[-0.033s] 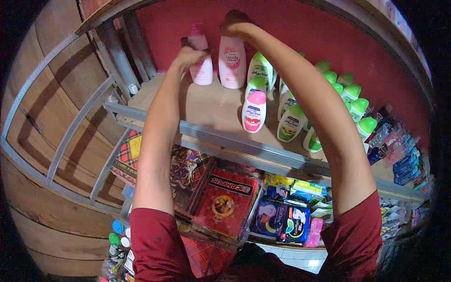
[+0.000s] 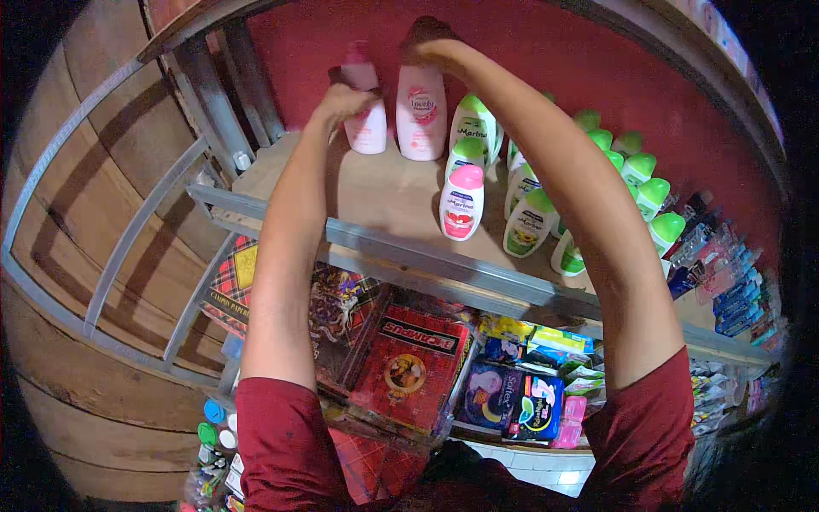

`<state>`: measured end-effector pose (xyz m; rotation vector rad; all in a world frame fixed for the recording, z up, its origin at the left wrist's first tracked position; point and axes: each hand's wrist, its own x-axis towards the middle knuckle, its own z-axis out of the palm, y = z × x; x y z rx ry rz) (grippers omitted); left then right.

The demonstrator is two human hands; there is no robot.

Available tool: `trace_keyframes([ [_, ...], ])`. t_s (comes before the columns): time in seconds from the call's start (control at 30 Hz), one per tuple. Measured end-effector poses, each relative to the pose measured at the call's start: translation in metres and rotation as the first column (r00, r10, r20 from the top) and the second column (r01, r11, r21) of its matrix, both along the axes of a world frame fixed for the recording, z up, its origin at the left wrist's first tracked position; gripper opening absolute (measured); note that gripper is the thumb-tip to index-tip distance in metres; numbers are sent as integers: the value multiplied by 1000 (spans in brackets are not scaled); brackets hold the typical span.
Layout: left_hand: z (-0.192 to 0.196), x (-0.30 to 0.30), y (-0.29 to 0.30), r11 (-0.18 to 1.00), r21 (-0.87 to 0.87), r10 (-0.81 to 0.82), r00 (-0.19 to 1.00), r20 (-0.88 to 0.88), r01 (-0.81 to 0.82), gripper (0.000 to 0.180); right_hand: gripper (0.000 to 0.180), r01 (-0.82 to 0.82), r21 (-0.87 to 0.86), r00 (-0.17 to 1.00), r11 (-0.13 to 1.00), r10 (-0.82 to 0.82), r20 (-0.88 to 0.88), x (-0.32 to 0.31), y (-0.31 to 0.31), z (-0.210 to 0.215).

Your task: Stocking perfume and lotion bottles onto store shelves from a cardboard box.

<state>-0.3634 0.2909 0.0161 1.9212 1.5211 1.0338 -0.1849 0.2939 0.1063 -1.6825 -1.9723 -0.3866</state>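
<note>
Two tall pale-pink lotion bottles stand side by side at the back left of the upper shelf [image 2: 375, 192]. My left hand [image 2: 348, 100] is closed around the upper part of the left bottle [image 2: 367, 135], which has a darker pink top. At the top of the right bottle [image 2: 422, 119], my right hand [image 2: 431, 47] grips its cap; those fingers are dark and partly hidden. In front stands a small white bottle with a pink cap [image 2: 461, 205]. Rows of white bottles with green caps [image 2: 529, 224] stand to the right, partly behind my right forearm.
A metal rail [image 2: 426, 256] runs along the shelf's front edge. Below it lie red patterned boxes [image 2: 409, 367] and several coloured packets [image 2: 536, 408]. Small blue packages [image 2: 738, 303] crowd the far right. A curved metal frame [image 2: 107, 264] stands at the left against wooden boards.
</note>
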Motion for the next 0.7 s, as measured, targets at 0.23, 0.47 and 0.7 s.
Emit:
trace_keyframes([
  [0.23, 8, 14, -5, 944, 291, 218, 954, -206, -153, 49, 41, 22, 6, 999, 1000, -21, -36, -2, -8, 1],
  [0.47, -7, 48, -8, 707, 705, 265, 904, -335, 54, 48, 38, 60, 82, 998, 995, -57, -40, -1, -9, 0],
  [0.7, -4, 56, -1, 777, 628, 228, 913, -338, 39, 39, 34, 19, 34, 993, 999, -23, 114, 10, 2, 2],
])
